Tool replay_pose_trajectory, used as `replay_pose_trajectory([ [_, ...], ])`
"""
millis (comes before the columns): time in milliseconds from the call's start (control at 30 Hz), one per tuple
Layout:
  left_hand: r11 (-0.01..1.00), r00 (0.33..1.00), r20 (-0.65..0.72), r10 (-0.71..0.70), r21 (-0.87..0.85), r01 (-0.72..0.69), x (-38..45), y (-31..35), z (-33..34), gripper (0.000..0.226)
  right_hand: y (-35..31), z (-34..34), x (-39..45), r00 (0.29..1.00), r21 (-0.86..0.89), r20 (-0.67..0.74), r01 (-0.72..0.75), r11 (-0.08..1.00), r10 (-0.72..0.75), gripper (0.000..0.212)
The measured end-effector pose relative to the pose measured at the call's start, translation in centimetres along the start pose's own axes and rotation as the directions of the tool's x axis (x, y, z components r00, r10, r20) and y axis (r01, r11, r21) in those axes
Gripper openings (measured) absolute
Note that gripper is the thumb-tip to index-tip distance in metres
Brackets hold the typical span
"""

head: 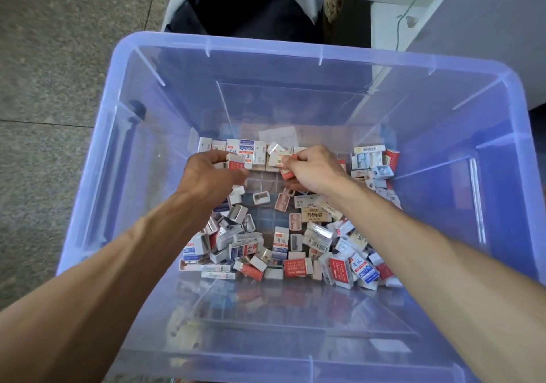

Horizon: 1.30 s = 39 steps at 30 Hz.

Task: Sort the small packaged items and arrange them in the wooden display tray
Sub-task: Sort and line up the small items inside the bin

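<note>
Forearms of mine reach from the near edge down into a large translucent blue plastic bin, and I take this bin as my landmark for every place.

In the head view, my left hand is low inside the bin, left of its middle. Its fingers are curled around a small red and white packaged eraser, which sits at my fingertips. My right hand is close beside it, a little right of the bin's middle. Its thumb and fingers pinch a small white and pink packaged eraser. The two hands are near each other but apart.

Just beyond both hands, toward the far wall of the bin, a short row of boxed erasers stands side by side. A loose pile of small packaged items covers the bin floor on the side nearer to me, and more lie by the right wall. Between the pile and my hands the clear gridded floor of the bin shows.

Beyond the far rim of the bin stands a dark chair with a pale cloth. I cannot see a wooden tray here.
</note>
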<state>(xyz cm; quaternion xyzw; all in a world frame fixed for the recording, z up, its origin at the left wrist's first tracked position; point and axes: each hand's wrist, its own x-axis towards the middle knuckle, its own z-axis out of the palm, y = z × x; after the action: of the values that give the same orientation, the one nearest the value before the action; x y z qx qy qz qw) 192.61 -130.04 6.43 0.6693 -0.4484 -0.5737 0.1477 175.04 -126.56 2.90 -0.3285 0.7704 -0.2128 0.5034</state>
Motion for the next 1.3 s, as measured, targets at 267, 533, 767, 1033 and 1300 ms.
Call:
replay_pose_trajectory([
  [267, 1.0, 1.0, -0.01, -0.023, -0.015, 0.023, 0.0, -0.1, -0.1, 0.018, 0.5, -1.0, 0.3, 0.988, 0.393, 0.077, -0.155, 0.906, 0.136, 0.02],
  [533, 0.997, 0.996, 0.048, -0.074, -0.016, 0.075, 0.0, -0.1, 0.0, 0.019, 1.0, -0.1, 1.2, 0.957, 0.138, -0.281, -0.034, 0.99, 0.072, 0.022],
  [767, 0.991, 0.982, 0.141, -0.129, 0.048, 0.123, -0.2, 0.0, 0.5, 0.008, 1.1, -0.3, 1.6, 0.943, 0.054, -0.319, -0.078, 0.995, 0.092, 0.028],
  [1033, 0.979, 0.965, 0.167, -0.201, 0.05, 0.195, 1.5, 0.7, 3.0, 0.018, 1.7, -1.2, 1.5, 0.968, 0.311, -0.195, -0.092, 0.946, 0.158, 0.011],
  [1300, 0.98, 0.963, 0.184, -0.196, -0.001, 0.199, 2.3, 0.3, 4.1, 0.014, 1.1, -0.4, 1.0, 0.984, 0.298, -0.172, 0.015, 0.955, 0.038, 0.005],
])
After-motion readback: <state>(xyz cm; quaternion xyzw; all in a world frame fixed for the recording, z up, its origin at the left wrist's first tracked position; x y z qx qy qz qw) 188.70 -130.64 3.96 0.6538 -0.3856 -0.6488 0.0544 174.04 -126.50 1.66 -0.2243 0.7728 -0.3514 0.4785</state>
